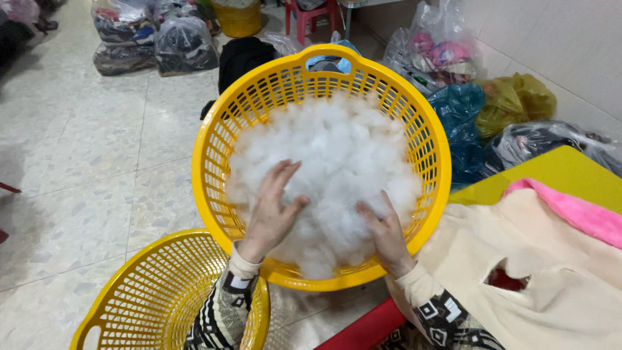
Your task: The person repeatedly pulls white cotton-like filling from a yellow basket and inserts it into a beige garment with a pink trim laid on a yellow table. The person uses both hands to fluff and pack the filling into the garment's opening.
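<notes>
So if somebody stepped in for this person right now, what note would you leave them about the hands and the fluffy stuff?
Left hand: open, fingers spread, pressed into the white stuffing.
Right hand: fingers dug into the stuffing at its near edge; whether it grips a tuft cannot be told.
Stuffing: all of it sits in the tilted yellow basket, heaped nearly to the rim.
Second yellow basket: below left, nothing visible in it.
Cream fabric piece with pink trim lies to the right, untouched.
Done: nothing lifted out yet. Left: whatever handling the stuffing needs.
</notes>
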